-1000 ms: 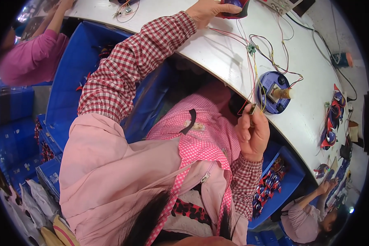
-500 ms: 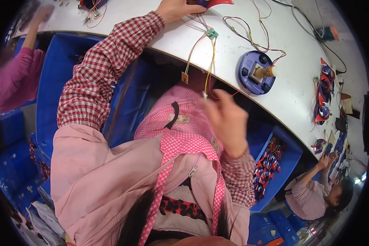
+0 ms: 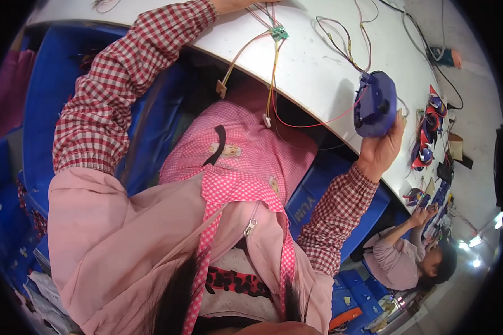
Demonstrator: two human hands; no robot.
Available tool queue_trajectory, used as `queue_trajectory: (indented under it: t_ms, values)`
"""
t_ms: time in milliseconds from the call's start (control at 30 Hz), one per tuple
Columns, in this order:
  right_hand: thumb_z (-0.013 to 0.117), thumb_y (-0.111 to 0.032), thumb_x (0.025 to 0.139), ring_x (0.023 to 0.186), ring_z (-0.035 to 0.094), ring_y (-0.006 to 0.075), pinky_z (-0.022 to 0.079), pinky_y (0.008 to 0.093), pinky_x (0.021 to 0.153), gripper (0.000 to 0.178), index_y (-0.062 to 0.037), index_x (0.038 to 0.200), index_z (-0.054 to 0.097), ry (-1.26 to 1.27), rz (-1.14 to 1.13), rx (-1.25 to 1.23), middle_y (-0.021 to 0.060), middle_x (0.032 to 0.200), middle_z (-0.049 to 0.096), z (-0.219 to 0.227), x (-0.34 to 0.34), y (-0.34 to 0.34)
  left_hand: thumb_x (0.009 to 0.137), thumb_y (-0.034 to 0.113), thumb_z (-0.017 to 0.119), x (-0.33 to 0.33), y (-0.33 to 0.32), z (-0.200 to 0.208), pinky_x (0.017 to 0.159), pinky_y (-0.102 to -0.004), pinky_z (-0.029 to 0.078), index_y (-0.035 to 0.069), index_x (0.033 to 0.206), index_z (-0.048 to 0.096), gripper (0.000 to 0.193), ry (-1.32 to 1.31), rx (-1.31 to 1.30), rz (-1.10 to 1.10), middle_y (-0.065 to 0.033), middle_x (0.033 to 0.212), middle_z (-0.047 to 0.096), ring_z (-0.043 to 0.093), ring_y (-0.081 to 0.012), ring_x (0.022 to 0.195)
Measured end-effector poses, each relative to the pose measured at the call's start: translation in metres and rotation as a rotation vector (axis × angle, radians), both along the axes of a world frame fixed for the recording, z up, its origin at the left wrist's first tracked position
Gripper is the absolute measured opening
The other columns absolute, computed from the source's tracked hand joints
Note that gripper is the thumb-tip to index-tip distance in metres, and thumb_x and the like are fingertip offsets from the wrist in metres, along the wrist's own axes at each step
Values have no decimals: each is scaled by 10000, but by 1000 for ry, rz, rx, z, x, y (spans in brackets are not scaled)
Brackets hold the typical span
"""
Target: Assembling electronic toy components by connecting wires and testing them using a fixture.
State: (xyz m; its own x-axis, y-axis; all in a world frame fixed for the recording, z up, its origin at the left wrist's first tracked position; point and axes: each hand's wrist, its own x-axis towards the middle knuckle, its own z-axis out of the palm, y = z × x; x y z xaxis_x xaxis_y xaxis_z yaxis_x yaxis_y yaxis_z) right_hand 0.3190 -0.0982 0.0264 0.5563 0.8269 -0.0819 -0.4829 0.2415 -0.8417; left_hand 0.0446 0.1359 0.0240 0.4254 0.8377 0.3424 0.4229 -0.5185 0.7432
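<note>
Far left: blue bins (image 3: 44, 111) are standing along the near edge of the white bench (image 3: 318, 61), with a pink sleeve of another person just showing at the left rim.

Left hand (image 3: 229, 4) is reaching to the far side of the bench; only its wrist end is showing at the top edge, so I cannot tell whether it is open or gripping. Thin wires are running from beside it to a small green circuit board (image 3: 278, 33).

Middle: yellow and red wires (image 3: 273, 78) are hanging from that board over the near edge of the bench, down toward the pink apron (image 3: 246, 162), ending in small tabs.

Right: right hand (image 3: 381, 148) is closed around the underside of a blue round housing (image 3: 374, 105), holding it tilted on edge just above the bench. A red wire is trailing from the housing back toward the board.

Judgement: handling should go best with the housing kept close to the bench and the red wire left slack, so the board is not being dragged off the edge.

Far right: red and blue parts (image 3: 427, 134) are lying on the bench; a co-worker (image 3: 408, 257) is sitting beyond.
</note>
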Motion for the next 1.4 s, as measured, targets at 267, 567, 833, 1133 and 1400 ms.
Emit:
queue_trajectory:
  t_ms: [267, 567, 833, 1133, 1400]
  values:
    - [485, -167, 937, 880, 622, 172, 516, 334, 805, 204, 3, 1003, 575, 283, -37, -6, 83, 964, 646, -3, -5, 0, 669, 273, 766, 1, -5, 7, 879, -361, 444, -54, 1239, 391, 757, -8, -61, 30, -227, 1111, 544, 546, -320, 1027]
    - [559, -130, 907, 722, 611, 131, 507, 243, 621, 142, -5, 973, 573, -458, 10, -41, 59, 885, 630, 8, -32, -2, 681, 309, 754, -5, 0, -1, 898, -380, 427, -56, 1237, 388, 759, 35, -4, 12, -231, 1109, 542, 528, -337, 1049]
    - [623, -103, 872, 677, 573, 102, 479, 219, 597, 132, 11, 908, 567, -1251, -65, -81, 40, 771, 574, -7, -43, 26, 778, 284, 660, -35, -21, -18, 898, -376, 384, -12, 1114, 521, 468, -176, 424, 125, -168, 967, 565, 484, -298, 1020]
    - [640, -137, 867, 707, 569, 74, 482, 204, 649, 172, 18, 921, 588, -1285, -34, -312, 32, 790, 604, -22, -27, 44, 795, 257, 699, -87, -147, -75, 704, -265, 476, -6, 1193, 441, 542, -48, -419, -149, -114, 1020, 487, 534, -183, 907]
    - [652, -175, 854, 614, 524, 51, 433, 187, 554, 191, 5, 893, 603, -1282, -91, -327, 19, 721, 593, -9, 3, 38, 799, 199, 701, -59, -162, -83, 747, -235, 430, 1, 1247, 390, 581, -213, -820, -212, -75, 1036, 462, 484, -140, 926]
